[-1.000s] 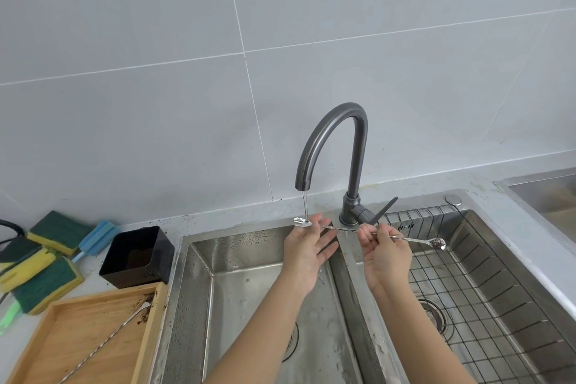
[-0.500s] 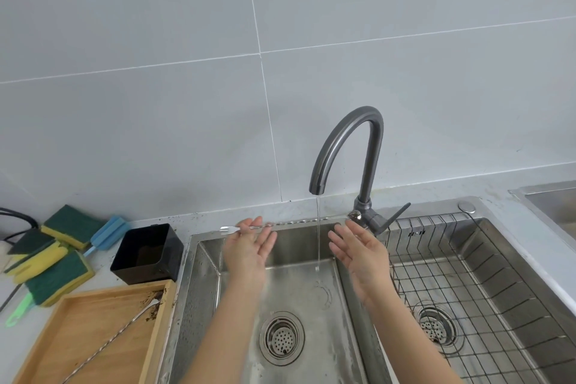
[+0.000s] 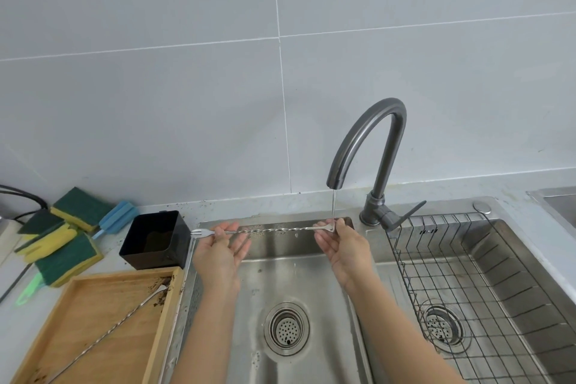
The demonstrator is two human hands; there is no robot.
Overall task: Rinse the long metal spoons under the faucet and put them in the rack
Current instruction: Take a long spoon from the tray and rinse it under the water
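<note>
I hold a long spoon (image 3: pixel 274 230) level across the back of the left sink (image 3: pixel 311 290), one hand at each end. Its shaft is thin bright metal, twisted like a rope along the middle. My left hand (image 3: pixel 219 251) pinches it near the small forked end, whose tines poke out past my fingers toward the black tub (image 3: pixel 155 240). My right hand (image 3: pixel 344 246) is closed on the other end with thumb and fingertips, right where a thin stream of water drops from the faucet (image 3: pixel 371 146); the bowl of the spoon is hidden by my fingers and the water.

The faucet is a dark brushed-metal gooseneck with a flat lever. The sink is dull stainless steel, wet and spotted, with a round perforated strainer (image 3: pixel 286 328). To the right, a wire rack (image 3: pixel 467 284) of thin dark rods sits in the second basin.

On the counter to the left lies a wooden tray (image 3: pixel 93 305) with dark crumbs in its corner and a second twisted spoon (image 3: pixel 106 337) lying slantwise in it. Behind the tray are green-and-yellow sponges (image 3: pixel 62 240) and a ribbed blue one (image 3: pixel 117 217).
</note>
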